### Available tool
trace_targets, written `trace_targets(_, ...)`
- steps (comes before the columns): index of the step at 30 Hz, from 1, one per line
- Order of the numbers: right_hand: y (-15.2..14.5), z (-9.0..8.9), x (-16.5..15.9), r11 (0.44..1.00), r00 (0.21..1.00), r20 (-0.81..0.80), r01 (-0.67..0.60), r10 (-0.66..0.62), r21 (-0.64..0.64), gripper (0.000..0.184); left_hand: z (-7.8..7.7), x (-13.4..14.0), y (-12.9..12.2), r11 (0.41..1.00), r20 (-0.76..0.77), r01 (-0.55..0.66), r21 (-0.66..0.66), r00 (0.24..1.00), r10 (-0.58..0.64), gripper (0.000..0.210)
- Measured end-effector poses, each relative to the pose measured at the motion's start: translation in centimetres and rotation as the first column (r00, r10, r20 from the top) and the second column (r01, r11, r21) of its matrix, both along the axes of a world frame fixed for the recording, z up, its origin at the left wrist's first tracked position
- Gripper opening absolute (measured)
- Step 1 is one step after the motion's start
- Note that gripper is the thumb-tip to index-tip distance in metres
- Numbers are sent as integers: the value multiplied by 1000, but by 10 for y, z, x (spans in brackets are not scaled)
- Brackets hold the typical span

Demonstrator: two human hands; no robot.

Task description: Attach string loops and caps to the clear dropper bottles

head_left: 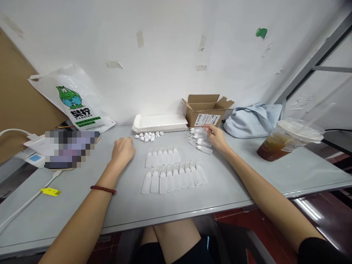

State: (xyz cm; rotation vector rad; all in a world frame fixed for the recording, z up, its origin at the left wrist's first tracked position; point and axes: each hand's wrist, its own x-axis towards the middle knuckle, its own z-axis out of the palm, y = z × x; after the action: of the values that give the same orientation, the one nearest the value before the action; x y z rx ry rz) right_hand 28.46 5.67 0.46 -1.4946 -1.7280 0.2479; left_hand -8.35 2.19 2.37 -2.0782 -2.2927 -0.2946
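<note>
My right hand is at a small pile of translucent plastic bottles, thumb and forefinger closed on the end of the farthest small bottle. My left hand rests on the table, curled with its back up; its fingertips and anything inside them are hidden. To its right lies a heap of small white caps. Between my arms, flat bottles with thin curved strings or tubes at their tops form a back row and a longer front row.
A stack of white trays and an open cardboard box stand against the wall. At right are a blue cloth bag and a tilted drink cup. A phone, cable and white plastic bag occupy the left.
</note>
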Motion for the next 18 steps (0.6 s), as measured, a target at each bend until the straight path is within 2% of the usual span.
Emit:
trace_targets(6, 6, -5, -1, 1000, 1000, 16, 11, -11, 3, 34, 2, -2, -3, 1000, -14, -6, -26, 1000, 6, 36)
trace_targets(11, 3, 3, -2, 998, 998, 7, 54, -55, 43, 32, 4, -3, -4, 998, -27, -12, -60, 1000, 10, 33)
trace_targets(16, -18, 32, -9, 981, 994, -2, 109, -110, 158, 18, 15, 1, -12, 991, -45, -28, -128, 999, 23, 26)
trace_targets(17, -25, 40, -11, 991, 998, -31, 53, -50, 121, 13, 19, 4, -16, 989, -40, -31, -143, 999, 26, 23)
trace_targets(18, -33, 49, -13, 997, 994, -78, -73, 75, 28, 12, 24, 8, -19, 988, -22, -23, -153, 1000, 20, 19)
